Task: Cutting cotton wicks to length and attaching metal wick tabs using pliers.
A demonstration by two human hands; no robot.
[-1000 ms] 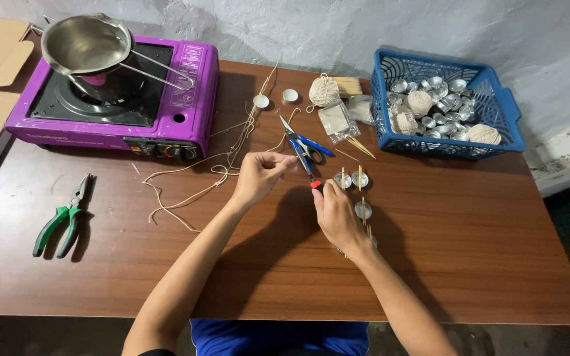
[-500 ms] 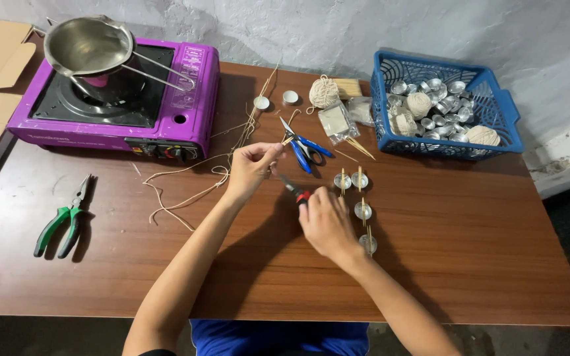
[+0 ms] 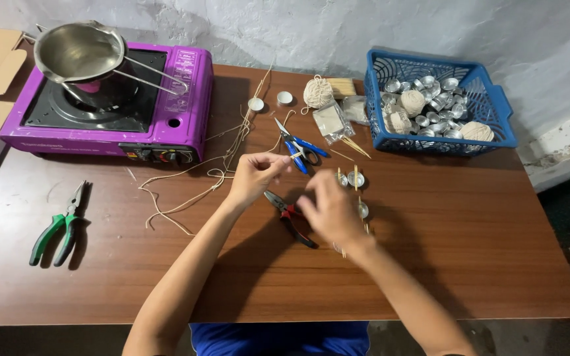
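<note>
1. The left hand (image 3: 253, 177) was raised a little above the brown table (image 3: 483, 250), with thumb and forefinger pinched together on a short piece of pale wick string (image 3: 294, 155), whose end stuck out to the right of the fingertips.
2. The right hand (image 3: 330, 212) hovered just beside the left one, blurred, with fingers loosely bent and slightly apart; I could not tell if it gripped anything.
3. The small red-handled pliers (image 3: 289, 217) lay on the table between the two hands, partly under the right hand, with the nose pointing up-left and the handles toward the person.
4. The blue-handled scissors (image 3: 298, 145) lay just behind the left fingertips, the blades closed.
5. Several small metal cups with wooden sticks across them (image 3: 355, 178) stood close to the right hand, some hidden by it.
6. A loose tangle of long pale string (image 3: 192, 191) spread on the table left of the left hand.
7. The green-handled pliers (image 3: 57, 225) lay well apart, near the left edge.
8. The purple portable stove (image 3: 110, 105) stood at the far left with a steel pot (image 3: 77, 47) on it.
9. The blue plastic basket (image 3: 493, 105), at the far right, held many metal cups and balls of twine.
10. A ball of twine (image 3: 316, 93) and small clear bags (image 3: 334, 122) lay between stove and basket.
</note>
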